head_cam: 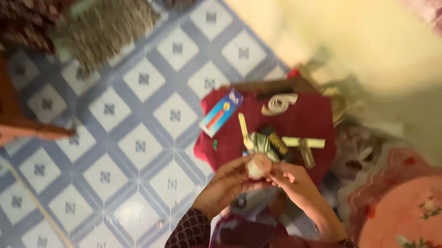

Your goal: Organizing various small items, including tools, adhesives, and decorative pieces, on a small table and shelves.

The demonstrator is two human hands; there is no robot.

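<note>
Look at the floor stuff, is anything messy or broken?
Nothing looks broken or spilled. Both hands, left hand and right hand, hold a small pale round object. Sticks and small bits lie jumbled on the red cloth, beside a blue packet. The picture is blurry.

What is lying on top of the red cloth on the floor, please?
On the red cloth: a blue packet, a pale coiled strip and yellowish sticks. The hands cover its near edge.
</note>
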